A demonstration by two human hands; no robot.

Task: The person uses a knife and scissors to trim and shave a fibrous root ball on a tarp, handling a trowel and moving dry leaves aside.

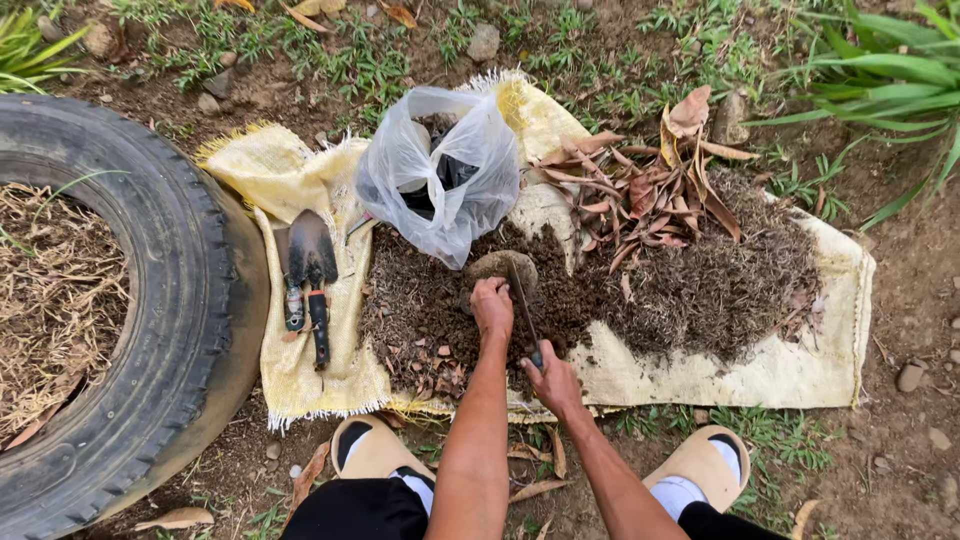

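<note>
At the centre of the frame, the left hand [491, 303] has its fingers curled down onto a rounded clod [500, 266] in a pile of dark soil [440, 310]. Just below and right, the right hand [553, 384] has its fingers clamped around the handle of a narrow blade [522, 300] angled up toward the clod. To work it well, probably steady the clod firmly and keep the left fingers clear of the blade. The soil lies on a yellow sack [800, 370]; a clear plastic bag [440, 170] sits above, two trowels [308, 275] and a tyre [170, 300] at left.

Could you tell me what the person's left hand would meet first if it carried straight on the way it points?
Probably the round grey-brown stone in the soil just beyond the left hand, which may already touch it; past it hangs the clear plastic bag.
</note>
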